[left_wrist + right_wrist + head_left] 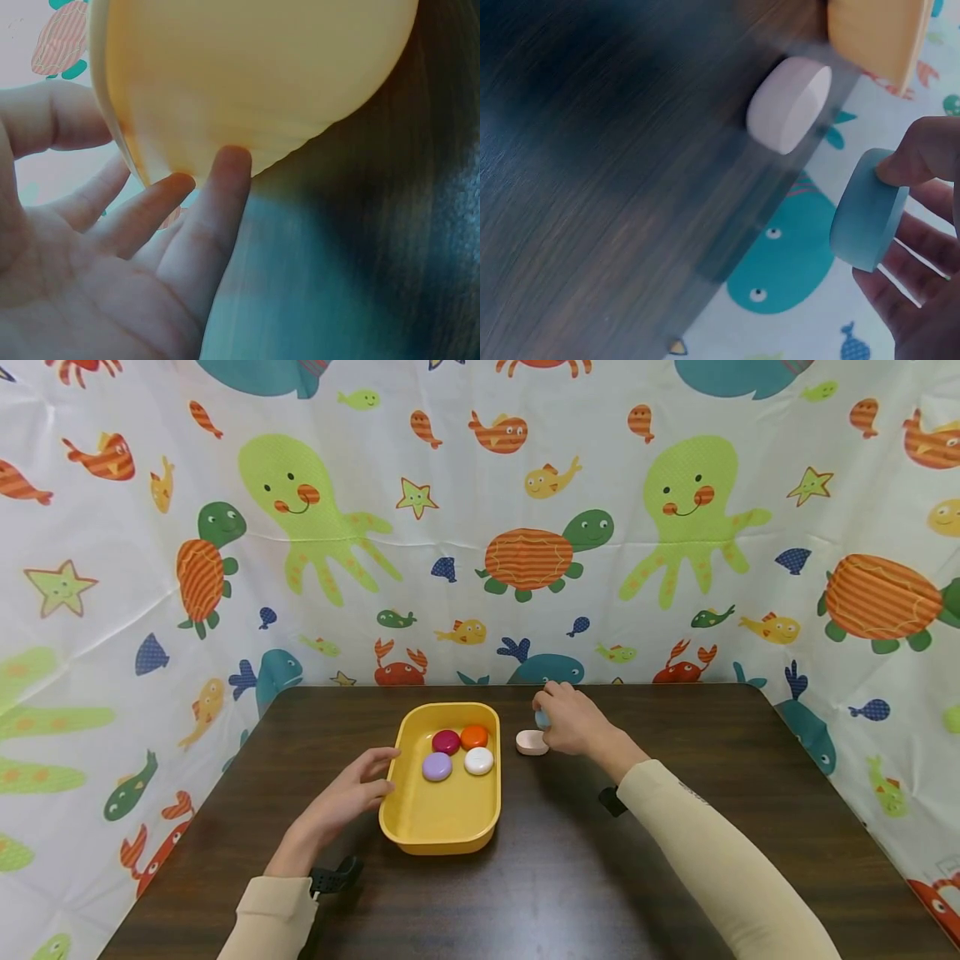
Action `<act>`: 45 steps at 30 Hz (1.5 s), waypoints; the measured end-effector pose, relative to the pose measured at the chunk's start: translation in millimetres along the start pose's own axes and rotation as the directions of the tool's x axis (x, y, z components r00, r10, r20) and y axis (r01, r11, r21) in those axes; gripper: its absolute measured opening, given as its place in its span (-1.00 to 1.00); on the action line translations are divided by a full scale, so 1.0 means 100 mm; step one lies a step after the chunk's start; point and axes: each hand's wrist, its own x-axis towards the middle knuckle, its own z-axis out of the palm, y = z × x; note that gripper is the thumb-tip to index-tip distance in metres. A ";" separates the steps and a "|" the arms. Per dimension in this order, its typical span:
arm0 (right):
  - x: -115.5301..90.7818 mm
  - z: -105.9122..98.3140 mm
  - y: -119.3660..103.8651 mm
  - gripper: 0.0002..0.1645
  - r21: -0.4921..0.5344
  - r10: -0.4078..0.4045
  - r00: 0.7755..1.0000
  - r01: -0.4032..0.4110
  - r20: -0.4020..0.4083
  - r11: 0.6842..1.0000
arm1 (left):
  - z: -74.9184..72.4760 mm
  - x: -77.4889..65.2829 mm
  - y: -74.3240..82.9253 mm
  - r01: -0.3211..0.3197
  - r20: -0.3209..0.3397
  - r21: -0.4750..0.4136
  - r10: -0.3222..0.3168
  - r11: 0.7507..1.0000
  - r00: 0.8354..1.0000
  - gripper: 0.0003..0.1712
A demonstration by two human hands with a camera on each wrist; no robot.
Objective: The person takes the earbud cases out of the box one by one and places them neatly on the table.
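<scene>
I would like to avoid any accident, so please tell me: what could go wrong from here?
The light blue disc might slip, as the right hand pinches it between thumb and fingers. That hand is close beside the pale pink disc on the table and could knock it. The left hand touches the side of the yellow tray; a push might shift it and jostle the lilac disc inside.
</scene>
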 end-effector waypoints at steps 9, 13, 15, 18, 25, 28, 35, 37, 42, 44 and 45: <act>-0.07 0.06 0.18 -0.58 0.001 -0.014 1.000 0.014 -0.013 1.000 | -0.01 0.02 -0.02 0.019 -0.013 0.015 -0.019 1.000 1.000 -0.31; -0.09 0.13 0.23 -0.59 0.008 -0.002 1.000 0.002 -0.008 1.000 | 0.00 0.01 -0.02 0.018 -0.012 0.012 -0.018 1.000 1.000 -0.31; -0.09 0.17 0.24 -0.59 0.011 0.007 1.000 -0.007 -0.001 1.000 | 0.01 0.01 -0.02 0.016 -0.007 0.010 -0.016 1.000 1.000 -0.31; -0.10 0.23 0.27 -0.58 0.020 0.024 1.000 -0.024 0.005 1.000 | 0.01 -0.01 -0.01 0.012 -0.004 0.006 -0.012 1.000 1.000 -0.30; -0.12 0.35 0.30 -0.57 0.052 0.053 0.998 -0.054 0.030 0.997 | 0.01 -0.02 0.01 0.003 -0.009 0.000 -0.003 1.000 1.000 -0.30; -0.12 0.39 0.32 -0.58 0.053 0.053 0.998 -0.055 0.041 0.997 | 0.01 -0.02 0.01 0.002 -0.007 -0.001 -0.002 1.000 1.000 -0.31; -0.13 0.44 0.31 -0.58 0.080 0.076 0.994 -0.082 0.075 0.993 | 0.00 -0.02 0.01 -0.007 -0.001 -0.006 0.007 1.000 1.000 -0.30; -0.13 0.44 0.31 -0.57 0.093 0.078 0.994 -0.085 0.081 0.992 | 0.00 -0.02 0.01 -0.008 -0.001 -0.007 0.008 1.000 1.000 -0.30; -0.15 0.46 0.33 -0.56 0.112 0.070 0.995 -0.078 0.075 0.991 | 0.00 -0.02 0.02 -0.005 0.000 -0.001 0.005 1.000 1.000 -0.30; -0.15 0.46 0.34 -0.56 0.118 0.065 0.995 -0.073 0.072 0.990 | 0.00 -0.02 0.01 0.004 -0.002 0.003 -0.004 1.000 1.000 -0.30; -0.15 0.47 0.34 -0.55 0.122 0.062 0.996 -0.071 0.071 0.990 | 0.01 -0.02 0.01 0.012 -0.006 0.001 -0.012 1.000 1.000 -0.30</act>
